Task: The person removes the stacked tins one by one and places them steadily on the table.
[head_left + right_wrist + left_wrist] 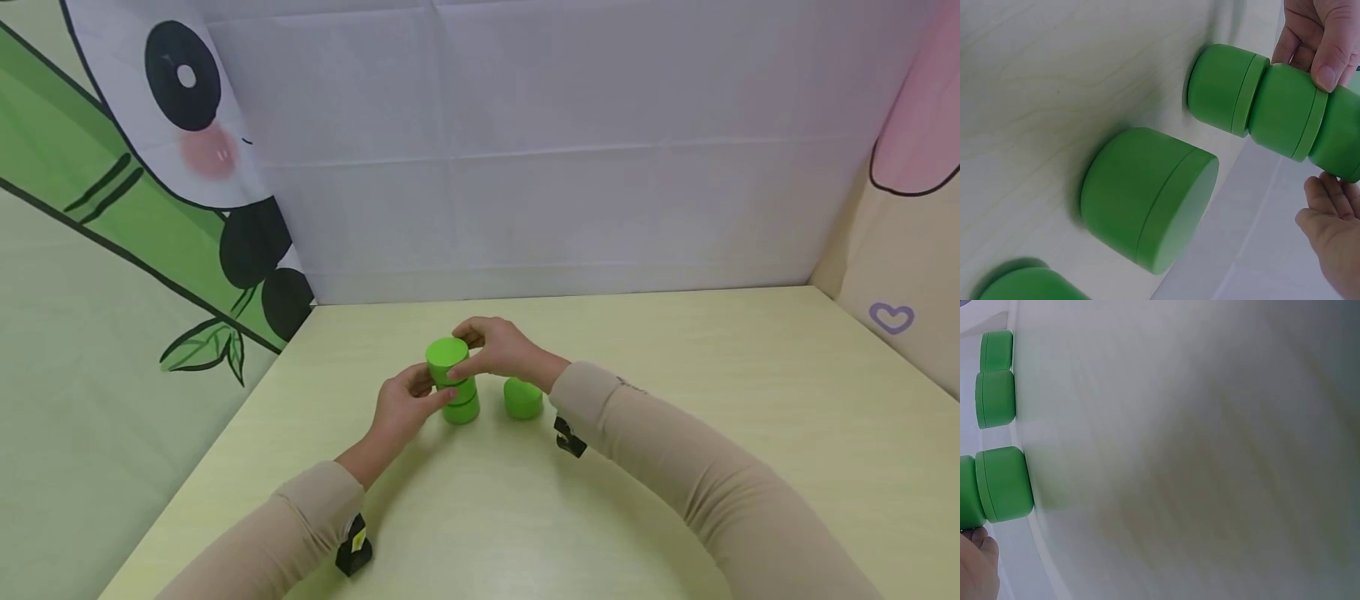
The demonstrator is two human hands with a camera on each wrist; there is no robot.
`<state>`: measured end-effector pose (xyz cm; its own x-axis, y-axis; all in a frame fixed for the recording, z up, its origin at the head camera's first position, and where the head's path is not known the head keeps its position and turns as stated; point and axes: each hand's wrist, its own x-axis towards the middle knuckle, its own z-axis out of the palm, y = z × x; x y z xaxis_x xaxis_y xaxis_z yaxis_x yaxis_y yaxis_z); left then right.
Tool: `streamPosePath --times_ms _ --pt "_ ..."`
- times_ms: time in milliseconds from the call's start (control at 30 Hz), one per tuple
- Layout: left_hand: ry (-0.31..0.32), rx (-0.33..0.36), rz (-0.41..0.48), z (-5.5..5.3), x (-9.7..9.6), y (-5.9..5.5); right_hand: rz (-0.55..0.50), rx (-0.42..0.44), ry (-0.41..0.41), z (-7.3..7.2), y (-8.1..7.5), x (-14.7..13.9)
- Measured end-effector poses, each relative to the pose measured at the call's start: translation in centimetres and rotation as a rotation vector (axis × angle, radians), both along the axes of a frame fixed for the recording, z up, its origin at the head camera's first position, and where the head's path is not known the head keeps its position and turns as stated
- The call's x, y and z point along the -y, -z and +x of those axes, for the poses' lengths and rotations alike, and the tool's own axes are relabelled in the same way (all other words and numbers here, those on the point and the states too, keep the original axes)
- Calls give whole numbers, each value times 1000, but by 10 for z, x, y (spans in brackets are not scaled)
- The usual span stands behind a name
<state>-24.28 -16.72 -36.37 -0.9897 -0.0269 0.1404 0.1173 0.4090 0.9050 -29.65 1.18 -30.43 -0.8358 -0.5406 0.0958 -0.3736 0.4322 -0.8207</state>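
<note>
Three green round jars, each with a seam near its top, stand stacked on the table. My left hand (401,408) grips the stack at the middle jar (1285,109), thumb in front. The top jar (447,354) is held between the thumb and fingers of my right hand (506,348). It sits slightly off-centre over the jar below. The bottom jar (1222,87) rests on the table, touched by neither hand. In the left wrist view only part of the left hand (977,565) shows, beside the stack's lower jars.
A separate green jar (522,400) stands right of the stack, under the right wrist; another green jar (1029,287) is cut off in the right wrist view. Black wrist devices hang below both sleeves. A white cloth wall (555,208) closes the table's (675,417) far edge.
</note>
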Motion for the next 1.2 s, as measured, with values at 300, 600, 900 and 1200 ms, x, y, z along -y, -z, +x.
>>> streamPosePath --times_ms 300,600,900,1200 --pt "5 3 0 -1 -1 0 3 8 10 1 -1 0" --pt "10 5 6 -1 -1 -1 2 18 9 1 -2 0" --pt "1 8 -9 0 -1 -3 9 27 -6 1 -4 1" --pt "4 5 -9 -1 1 0 4 23 -12 3 -2 1"
